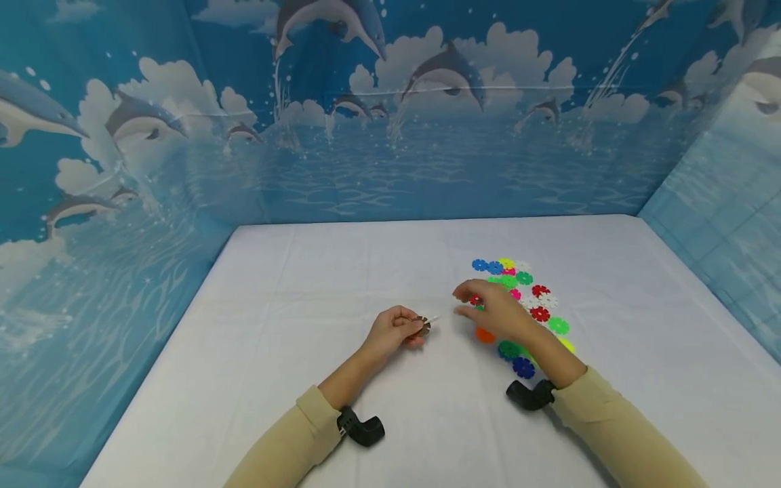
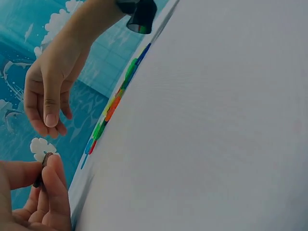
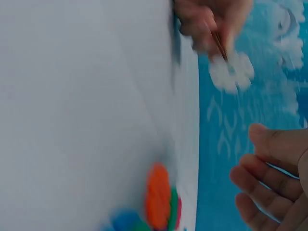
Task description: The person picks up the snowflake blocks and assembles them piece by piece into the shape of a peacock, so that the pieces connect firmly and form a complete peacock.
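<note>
My left hand [image 1: 396, 330] pinches a brown flower-shaped disc [image 1: 425, 327] between thumb and fingers above the white cloth. A white flower-shaped disc [image 2: 42, 148] is slotted onto its edge, crosswise to it; the right wrist view shows this white disc [image 3: 232, 72] side on to the brown one, a little blurred. To the right, my right hand [image 1: 497, 310] hovers over the near side of a pile of coloured discs, thumb and fingers apart. Nothing is between its fingers [image 3: 260, 180] in the right wrist view.
Several flower discs lie spread under and around the right hand, among them an orange disc [image 1: 485, 335], a dark blue disc [image 1: 523, 368] and a red disc [image 1: 539, 314]. A white cloth [image 1: 293, 305] covers the table. Dolphin-print curtains [image 1: 390, 169] stand behind and at both sides.
</note>
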`<action>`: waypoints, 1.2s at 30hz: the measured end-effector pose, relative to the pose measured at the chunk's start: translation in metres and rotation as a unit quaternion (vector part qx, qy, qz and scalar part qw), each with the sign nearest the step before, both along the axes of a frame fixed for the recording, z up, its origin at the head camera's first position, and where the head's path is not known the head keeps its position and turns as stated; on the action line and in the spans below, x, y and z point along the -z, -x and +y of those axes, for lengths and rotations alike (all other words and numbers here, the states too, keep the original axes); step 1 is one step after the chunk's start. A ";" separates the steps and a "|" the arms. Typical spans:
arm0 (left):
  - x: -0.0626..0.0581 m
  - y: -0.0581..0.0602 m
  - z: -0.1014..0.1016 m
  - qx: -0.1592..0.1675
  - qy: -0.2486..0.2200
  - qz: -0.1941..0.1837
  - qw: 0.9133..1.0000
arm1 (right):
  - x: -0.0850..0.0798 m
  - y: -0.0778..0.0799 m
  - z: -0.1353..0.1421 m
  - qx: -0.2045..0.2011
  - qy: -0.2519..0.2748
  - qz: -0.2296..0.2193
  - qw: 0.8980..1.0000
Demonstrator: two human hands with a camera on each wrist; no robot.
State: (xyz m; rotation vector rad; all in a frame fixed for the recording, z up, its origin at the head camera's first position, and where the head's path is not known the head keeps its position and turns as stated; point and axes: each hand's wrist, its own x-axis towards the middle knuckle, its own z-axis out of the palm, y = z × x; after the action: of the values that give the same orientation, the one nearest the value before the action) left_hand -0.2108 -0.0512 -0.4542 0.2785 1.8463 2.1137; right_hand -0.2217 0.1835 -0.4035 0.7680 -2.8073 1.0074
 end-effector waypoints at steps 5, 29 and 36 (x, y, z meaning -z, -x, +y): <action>0.000 0.000 -0.002 0.004 0.006 0.011 1.000 | -0.012 0.030 0.037 0.069 0.003 -0.032 0.997; 0.005 0.001 -0.005 0.016 0.010 0.022 1.000 | 0.008 0.103 0.110 0.257 -0.054 -0.207 0.942; 0.005 0.002 -0.005 0.001 0.001 0.034 0.999 | 0.009 0.105 0.108 0.270 -0.045 -0.222 0.936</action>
State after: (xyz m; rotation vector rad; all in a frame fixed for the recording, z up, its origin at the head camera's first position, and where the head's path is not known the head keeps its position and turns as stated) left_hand -0.2129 -0.0564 -0.4595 0.3559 1.8833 2.1258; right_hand -0.3269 0.2915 -0.4123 -0.2803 -3.1540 1.0434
